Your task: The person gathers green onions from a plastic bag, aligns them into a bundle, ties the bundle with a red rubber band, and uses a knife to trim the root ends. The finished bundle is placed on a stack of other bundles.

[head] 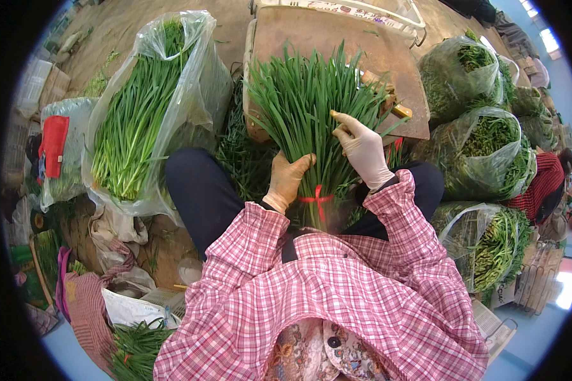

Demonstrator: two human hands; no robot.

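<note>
A large bunch of long green leaves, probably garlic chives, fans out before me over a brown board. A red tie circles its lower stems. My left hand, in a stained thin glove, grips the bunch from its left side above the tie, thumb across the leaves. My right hand, in a pale glove, is at the bunch's right side with bent fingers; its raised fingertip is by the leaves. Whether it pinches a leaf cannot be told. A knife with an orange-yellow handle lies on the board behind the leaves.
At the left stands an open clear plastic bag of long green leaves. Several bags of greens stand at the right. A white plastic crate is beyond the board. A tied bunch lies at lower left. A person in red is far right.
</note>
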